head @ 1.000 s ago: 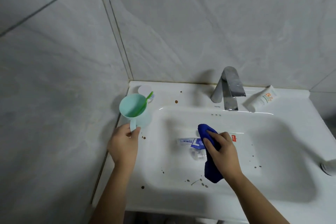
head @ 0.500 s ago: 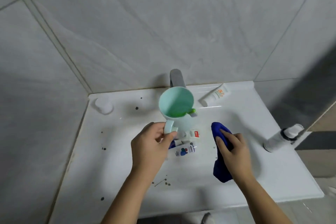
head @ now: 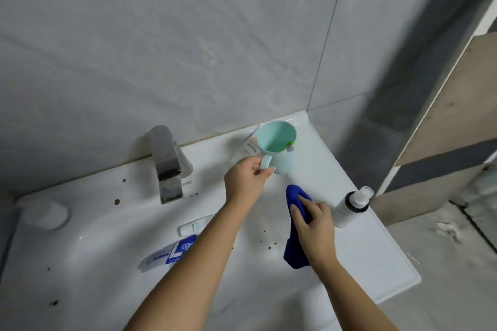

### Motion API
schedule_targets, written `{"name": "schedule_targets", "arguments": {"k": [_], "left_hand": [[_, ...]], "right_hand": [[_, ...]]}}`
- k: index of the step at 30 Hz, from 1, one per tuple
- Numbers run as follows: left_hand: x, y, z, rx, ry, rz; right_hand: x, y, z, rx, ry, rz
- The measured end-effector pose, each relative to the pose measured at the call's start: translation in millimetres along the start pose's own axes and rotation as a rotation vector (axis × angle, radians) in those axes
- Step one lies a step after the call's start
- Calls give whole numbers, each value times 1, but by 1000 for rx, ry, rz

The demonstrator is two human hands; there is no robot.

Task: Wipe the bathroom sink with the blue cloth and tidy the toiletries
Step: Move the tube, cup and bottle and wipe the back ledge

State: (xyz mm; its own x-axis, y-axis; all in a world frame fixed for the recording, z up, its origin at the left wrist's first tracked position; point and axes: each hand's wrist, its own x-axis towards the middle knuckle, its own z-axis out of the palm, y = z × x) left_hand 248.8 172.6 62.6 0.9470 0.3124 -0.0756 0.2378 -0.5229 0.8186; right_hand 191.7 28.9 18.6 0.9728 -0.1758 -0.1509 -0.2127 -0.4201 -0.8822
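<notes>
My left hand [head: 246, 179] grips the handle of a mint green cup [head: 277, 146], which holds a green toothbrush [head: 290, 145], over the back right corner of the white sink [head: 376, 263]. My right hand [head: 313, 226] holds the blue cloth [head: 295, 226] against the sink's right side. A white tube [head: 248, 148] lies partly hidden behind the cup. In the basin, a blue and white toothpaste tube [head: 168, 254] and a small white tube [head: 195, 226] lie by my left forearm. Brown specks dot the sink.
A metal faucet [head: 168, 164] stands at the back centre. A white pump bottle [head: 351, 205] lies on the right rim, close to my right hand. A white round lid [head: 45, 215] sits at the far left. Grey tiled walls enclose the back; floor lies to the right.
My left hand has carried the cup with the toothbrush from the left rim across the basin to the back right corner. My right hand with the cloth has shifted to the sink's right side.
</notes>
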Motion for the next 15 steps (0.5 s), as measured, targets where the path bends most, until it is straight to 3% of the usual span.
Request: {"name": "schedule_targets", "arguments": {"k": [9, 15], "left_hand": [[67, -2, 56, 86, -132, 57], [87, 6, 82, 56, -128, 115]], "right_hand": [[34, 22, 5, 15, 43, 57], [42, 29, 5, 24, 58, 77]]}}
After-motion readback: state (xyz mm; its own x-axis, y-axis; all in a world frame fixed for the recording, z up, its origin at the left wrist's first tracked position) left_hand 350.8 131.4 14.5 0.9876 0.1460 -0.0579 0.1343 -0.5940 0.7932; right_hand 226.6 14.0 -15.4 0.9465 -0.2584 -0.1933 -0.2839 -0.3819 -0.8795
